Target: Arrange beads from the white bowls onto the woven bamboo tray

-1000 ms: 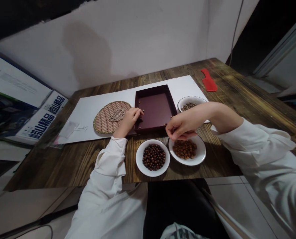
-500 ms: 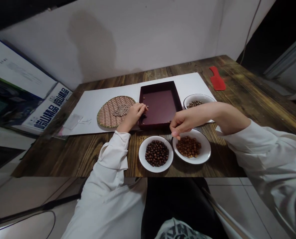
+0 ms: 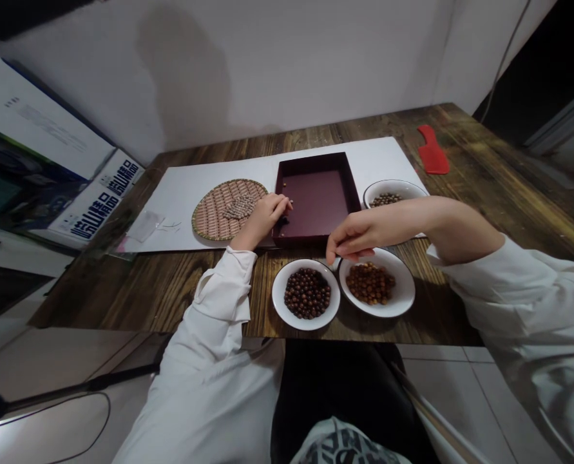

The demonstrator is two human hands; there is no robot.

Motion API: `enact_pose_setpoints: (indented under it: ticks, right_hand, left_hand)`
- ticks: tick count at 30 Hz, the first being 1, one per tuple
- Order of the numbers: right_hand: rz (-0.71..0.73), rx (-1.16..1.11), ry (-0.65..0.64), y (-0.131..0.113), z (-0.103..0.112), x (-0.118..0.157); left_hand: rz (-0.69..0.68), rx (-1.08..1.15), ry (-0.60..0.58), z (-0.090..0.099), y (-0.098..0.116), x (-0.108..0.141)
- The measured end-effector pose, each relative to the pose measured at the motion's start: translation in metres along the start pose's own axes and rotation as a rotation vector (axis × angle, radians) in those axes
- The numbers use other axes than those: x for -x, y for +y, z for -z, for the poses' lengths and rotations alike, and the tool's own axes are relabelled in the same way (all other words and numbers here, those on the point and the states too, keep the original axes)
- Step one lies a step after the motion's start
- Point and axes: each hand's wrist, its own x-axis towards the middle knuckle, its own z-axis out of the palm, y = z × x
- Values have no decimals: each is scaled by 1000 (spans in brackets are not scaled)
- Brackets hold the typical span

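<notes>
- Curling downward at the far edge of a white bowl of amber beads, the right hand has its fingers bent; whether they pinch anything cannot be told.
- The left hand reaches over the near left corner of a maroon box, fingertips drawn together; a speck shows there, too small to confirm as a held bead.
- In the box, at least one small bead lies by the left wall; a dark patch near the left fingertips is unclear.
- The work appears to be at an early stage: most beads sit in bowls, and much looks left to handle.
- Three bowls in all: the amber one, one just beside it with dark beads, and a third right of the box with small brown beads. Each holds too many to count.
- One woven tray, left of the box, bears a single cluster of pale pieces, uncounted.
- Farther out: one white sheet beneath box and tray, one red comb-shaped piece on the wooden table.
</notes>
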Motion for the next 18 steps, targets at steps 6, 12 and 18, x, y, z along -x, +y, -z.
enact_pose_setpoints:
  ticks: [6,12,18]
  right_hand:
    - [15,-60,41,-4,-5,-1]
    - [42,-46,166,-15,-13,-5]
    - [88,-80,210,-20,-18,-9]
  left_hand:
    - [1,17,6,0,0,0]
    - [7,4,7,-1,0,0]
    - [3,13,10,-2,-1,0]
